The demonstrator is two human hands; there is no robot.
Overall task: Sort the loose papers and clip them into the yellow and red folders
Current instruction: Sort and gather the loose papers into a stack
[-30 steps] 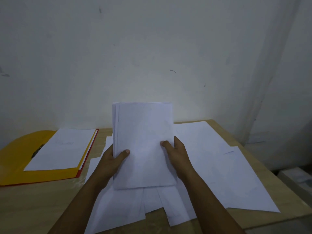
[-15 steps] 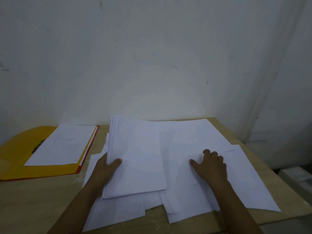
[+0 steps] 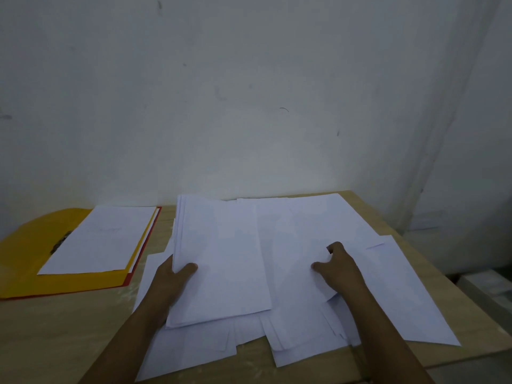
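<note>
Stack of white papers gripped by left hand, right hand fingers curled, pinching loose sheet.

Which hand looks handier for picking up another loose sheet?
Probably the right hand: it already pinches a loose sheet, while the left hand grips the gathered stack.

L hand grips stack of papers at its left edge, thumb on top. R hand pinches a loose sheet beside it. Yellow folder w/ clipped sheets lies at table left.
</note>
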